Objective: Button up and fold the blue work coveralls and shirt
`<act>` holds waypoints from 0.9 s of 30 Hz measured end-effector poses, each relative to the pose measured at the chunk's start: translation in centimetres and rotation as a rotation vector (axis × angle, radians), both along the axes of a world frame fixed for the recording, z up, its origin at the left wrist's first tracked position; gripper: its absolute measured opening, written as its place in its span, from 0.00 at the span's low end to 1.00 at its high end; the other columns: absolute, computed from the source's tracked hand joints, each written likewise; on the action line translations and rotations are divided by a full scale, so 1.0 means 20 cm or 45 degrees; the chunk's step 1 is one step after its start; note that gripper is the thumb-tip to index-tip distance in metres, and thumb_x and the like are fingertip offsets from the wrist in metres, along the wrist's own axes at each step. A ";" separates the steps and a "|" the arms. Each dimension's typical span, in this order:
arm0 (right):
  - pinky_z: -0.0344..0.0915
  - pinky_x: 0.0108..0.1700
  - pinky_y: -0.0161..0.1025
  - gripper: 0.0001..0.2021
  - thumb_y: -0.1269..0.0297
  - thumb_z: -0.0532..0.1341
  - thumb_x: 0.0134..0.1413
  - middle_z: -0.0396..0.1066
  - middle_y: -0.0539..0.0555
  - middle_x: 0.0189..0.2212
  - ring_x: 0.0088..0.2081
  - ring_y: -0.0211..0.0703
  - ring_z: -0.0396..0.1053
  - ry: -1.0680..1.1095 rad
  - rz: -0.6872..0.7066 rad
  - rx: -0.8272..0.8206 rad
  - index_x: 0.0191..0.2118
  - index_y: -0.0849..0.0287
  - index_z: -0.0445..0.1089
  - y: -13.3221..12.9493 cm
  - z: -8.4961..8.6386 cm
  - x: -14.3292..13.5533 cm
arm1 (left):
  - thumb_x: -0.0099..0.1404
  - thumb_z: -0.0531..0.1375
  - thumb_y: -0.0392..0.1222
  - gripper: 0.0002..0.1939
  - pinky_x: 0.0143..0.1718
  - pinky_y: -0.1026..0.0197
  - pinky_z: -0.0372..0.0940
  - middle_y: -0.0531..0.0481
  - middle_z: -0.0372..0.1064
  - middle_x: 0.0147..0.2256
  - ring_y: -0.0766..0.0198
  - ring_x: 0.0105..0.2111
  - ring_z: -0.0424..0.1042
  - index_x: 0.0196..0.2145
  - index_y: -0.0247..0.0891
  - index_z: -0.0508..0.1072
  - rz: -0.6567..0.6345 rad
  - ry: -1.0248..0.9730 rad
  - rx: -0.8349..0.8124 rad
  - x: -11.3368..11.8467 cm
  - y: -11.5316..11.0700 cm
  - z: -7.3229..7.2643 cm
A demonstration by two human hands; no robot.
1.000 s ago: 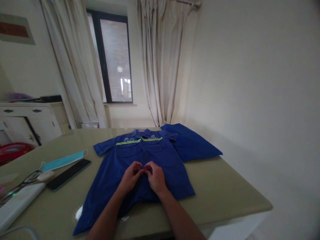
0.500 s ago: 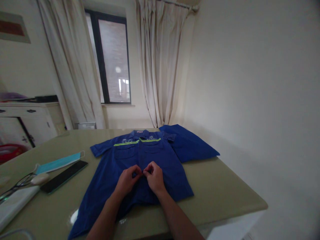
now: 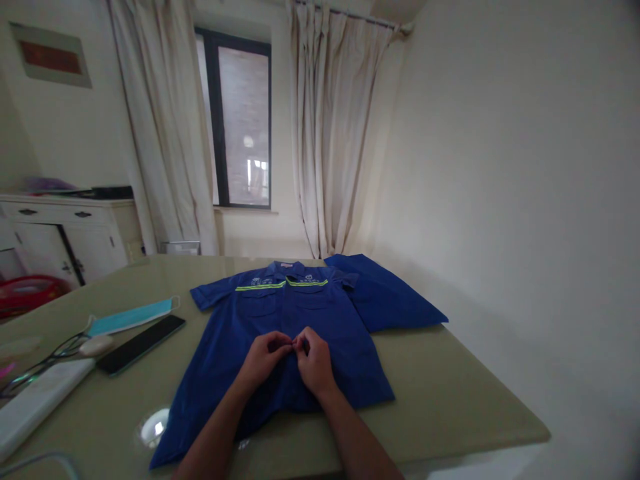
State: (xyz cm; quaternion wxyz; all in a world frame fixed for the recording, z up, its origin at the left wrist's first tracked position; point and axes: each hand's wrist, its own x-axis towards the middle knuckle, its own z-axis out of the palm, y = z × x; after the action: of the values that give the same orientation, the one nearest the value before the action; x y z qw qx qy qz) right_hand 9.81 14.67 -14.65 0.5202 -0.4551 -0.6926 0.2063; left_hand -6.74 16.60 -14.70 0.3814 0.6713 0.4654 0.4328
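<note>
A blue short-sleeved work shirt [image 3: 250, 327] with yellow-green stripes across the chest lies front up on the table, its collar away from me. Over its lower front middle, my left hand [image 3: 267, 357] pinches the shirt's front edge between thumb and fingers. Just beside it, my right hand [image 3: 315, 360] pinches the same edge, the fingertips of both hands almost touching. Whatever button or hole is between the fingertips is too small to make out. The shirt's hem is bunched a little below my wrists.
Another folded blue cloth [image 3: 395, 293] lies at the back right, partly under a sleeve. On the left are a black phone [image 3: 143, 343], a blue face mask [image 3: 133, 317], glasses [image 3: 65, 347] and a white box-like object [image 3: 47, 397]. A wall borders the table [image 3: 450, 393] on the right.
The view has swung slightly left, so everything sits further right. Both hands stay pinched at the same place on the shirt front, with small finger shifts.
</note>
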 end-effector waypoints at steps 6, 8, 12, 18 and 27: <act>0.60 0.38 0.33 0.09 0.78 0.55 0.50 0.72 0.49 0.29 0.32 0.40 0.68 -0.049 0.011 0.017 0.28 0.55 0.63 0.00 -0.01 0.00 | 0.59 0.63 0.50 0.15 0.38 0.60 0.67 0.48 0.78 0.34 0.60 0.34 0.74 0.39 0.36 0.77 -0.076 -0.019 0.034 0.00 0.00 -0.03; 0.60 0.37 0.33 0.09 0.78 0.55 0.49 0.72 0.49 0.29 0.32 0.40 0.68 -0.049 0.010 -0.003 0.28 0.55 0.64 0.00 -0.01 0.00 | 0.59 0.62 0.48 0.14 0.35 0.61 0.65 0.50 0.76 0.31 0.61 0.31 0.72 0.39 0.36 0.77 -0.058 0.052 0.054 0.00 0.00 -0.04; 0.60 0.37 0.33 0.09 0.77 0.55 0.50 0.72 0.48 0.29 0.32 0.39 0.68 -0.069 0.015 -0.018 0.29 0.55 0.65 -0.01 -0.01 0.00 | 0.58 0.60 0.40 0.12 0.32 0.62 0.62 0.53 0.73 0.28 0.62 0.29 0.70 0.40 0.37 0.77 0.028 0.252 0.078 0.01 -0.02 -0.04; 0.59 0.32 0.33 0.05 0.73 0.58 0.48 0.69 0.46 0.24 0.27 0.39 0.66 0.067 -0.001 -0.140 0.27 0.55 0.64 0.03 -0.03 0.00 | 0.64 0.58 0.32 0.12 0.43 0.58 0.62 0.50 0.74 0.36 0.57 0.40 0.71 0.43 0.42 0.76 0.197 0.803 0.423 0.07 -0.10 0.01; 0.63 0.31 0.34 0.07 0.70 0.65 0.38 0.70 0.46 0.22 0.27 0.40 0.68 0.325 0.007 -0.443 0.24 0.56 0.65 0.14 -0.08 0.06 | 0.71 0.54 0.32 0.16 0.47 0.54 0.62 0.48 0.74 0.40 0.54 0.43 0.71 0.50 0.46 0.75 0.178 1.159 0.703 0.10 -0.12 0.01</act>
State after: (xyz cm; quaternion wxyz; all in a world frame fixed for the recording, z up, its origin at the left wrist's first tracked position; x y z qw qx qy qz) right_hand 10.92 17.48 -16.23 0.5167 -0.5063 -0.5762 0.3803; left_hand -4.78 14.16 -14.46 -0.0792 0.8339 0.4961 0.2286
